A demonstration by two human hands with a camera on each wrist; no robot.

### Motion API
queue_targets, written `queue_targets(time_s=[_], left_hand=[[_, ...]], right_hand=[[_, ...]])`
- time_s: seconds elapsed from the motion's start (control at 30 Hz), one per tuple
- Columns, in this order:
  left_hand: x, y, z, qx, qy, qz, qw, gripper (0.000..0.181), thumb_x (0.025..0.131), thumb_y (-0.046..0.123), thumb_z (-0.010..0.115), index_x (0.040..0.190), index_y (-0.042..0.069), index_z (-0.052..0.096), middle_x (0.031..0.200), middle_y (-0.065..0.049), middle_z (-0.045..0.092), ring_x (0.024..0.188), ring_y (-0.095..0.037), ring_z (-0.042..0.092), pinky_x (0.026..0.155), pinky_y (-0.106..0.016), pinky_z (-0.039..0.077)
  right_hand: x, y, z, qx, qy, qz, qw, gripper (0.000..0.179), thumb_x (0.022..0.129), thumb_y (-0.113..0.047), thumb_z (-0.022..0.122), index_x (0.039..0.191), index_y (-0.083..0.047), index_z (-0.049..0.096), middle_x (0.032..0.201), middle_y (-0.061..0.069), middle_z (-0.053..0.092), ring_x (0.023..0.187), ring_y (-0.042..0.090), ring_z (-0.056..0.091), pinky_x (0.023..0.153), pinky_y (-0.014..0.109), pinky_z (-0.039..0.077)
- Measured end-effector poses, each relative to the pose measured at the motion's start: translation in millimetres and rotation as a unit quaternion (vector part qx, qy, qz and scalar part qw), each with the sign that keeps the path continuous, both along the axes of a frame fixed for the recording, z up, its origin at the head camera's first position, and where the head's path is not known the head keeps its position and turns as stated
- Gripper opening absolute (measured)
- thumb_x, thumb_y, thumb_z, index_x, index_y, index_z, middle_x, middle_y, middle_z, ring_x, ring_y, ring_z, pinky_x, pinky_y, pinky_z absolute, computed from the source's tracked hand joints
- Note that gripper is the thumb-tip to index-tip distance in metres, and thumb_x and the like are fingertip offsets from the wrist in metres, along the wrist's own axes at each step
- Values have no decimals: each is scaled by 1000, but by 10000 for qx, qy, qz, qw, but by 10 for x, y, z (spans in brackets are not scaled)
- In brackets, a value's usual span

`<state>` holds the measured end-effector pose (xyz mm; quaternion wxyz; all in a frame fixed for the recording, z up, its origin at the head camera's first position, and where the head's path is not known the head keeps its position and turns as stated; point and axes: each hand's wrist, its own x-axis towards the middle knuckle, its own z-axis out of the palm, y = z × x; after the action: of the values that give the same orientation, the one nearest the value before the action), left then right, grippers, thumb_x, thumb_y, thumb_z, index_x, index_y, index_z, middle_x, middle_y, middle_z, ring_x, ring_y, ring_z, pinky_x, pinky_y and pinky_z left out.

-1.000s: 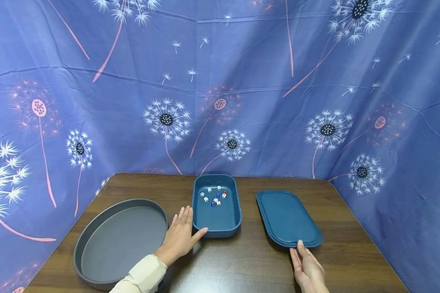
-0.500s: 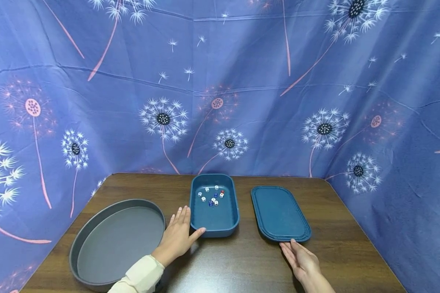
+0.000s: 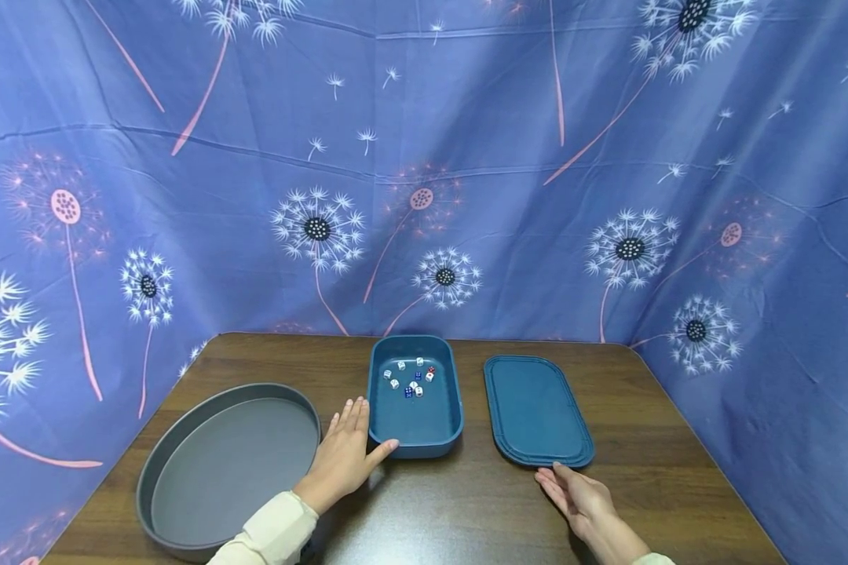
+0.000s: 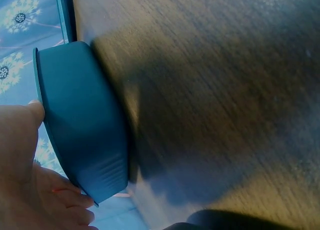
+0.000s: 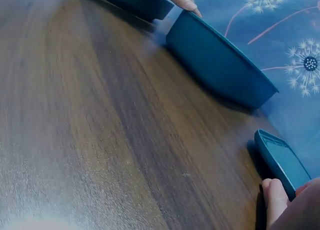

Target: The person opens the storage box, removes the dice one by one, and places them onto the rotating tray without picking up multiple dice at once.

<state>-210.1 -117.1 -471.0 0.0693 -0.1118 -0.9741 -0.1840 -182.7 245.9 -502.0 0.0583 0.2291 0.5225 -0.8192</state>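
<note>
A deep teal rectangular container point(image 3: 413, 428) stands on the table, with several small white, blue and red dice scattered inside; one blue die point(image 3: 408, 392) lies near the middle. My left hand point(image 3: 342, 455) rests at its near left corner, fingers extended along the left side and thumb at the front rim. In the left wrist view the thumb point(image 4: 36, 112) touches the container's edge. To the right, my right hand point(image 3: 583, 502) pinches the near edge of a matching teal lid point(image 3: 539, 410), thumb on top and fingers underneath. The right wrist view shows a shadow under the lid's edge.
A large round dark grey pan point(image 3: 233, 471) stands on the left of the brown wooden table point(image 3: 452, 518), close to my left forearm. Blue fabric printed with dandelions point(image 3: 396, 94) hangs behind the table and along both sides.
The lid has shifted left and slightly away from me, with my right hand pinching its near edge throughout. My left hand and the container have stayed in place.
</note>
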Motion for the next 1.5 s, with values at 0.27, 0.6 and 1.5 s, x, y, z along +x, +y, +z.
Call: queue_targets(time_s=[0.27,0.6,1.5], left_hand=[[-5,-2,-8,12,39,-19,10000,86,91,55,54,143,-10,34,150,-26,33,142,-38,26,114,-52,23],[-2,-6,-11,73,50,14,10000,85,91,53,57,143,-11,35,149,-27,34,141,-39,26,114,-53,24],[28,-172,199,82,-103,-210,9997,91,91,57,53,148,-8,25,155,-24,22,145,-38,15,116,-54,17]], right_hand=[[-13,20,-5,180,-57,160,9997,17,95,3,48,85,1,62,75,11,71,71,17,72,73,26,57],[-21,66,-30,-29,-249,442,9987,22,95,3,47,82,2,65,73,12,72,70,18,72,73,25,57],[11,124,58,-503,-180,1028,9933,25,99,-7,47,85,-5,68,86,10,73,84,19,71,84,27,55]])
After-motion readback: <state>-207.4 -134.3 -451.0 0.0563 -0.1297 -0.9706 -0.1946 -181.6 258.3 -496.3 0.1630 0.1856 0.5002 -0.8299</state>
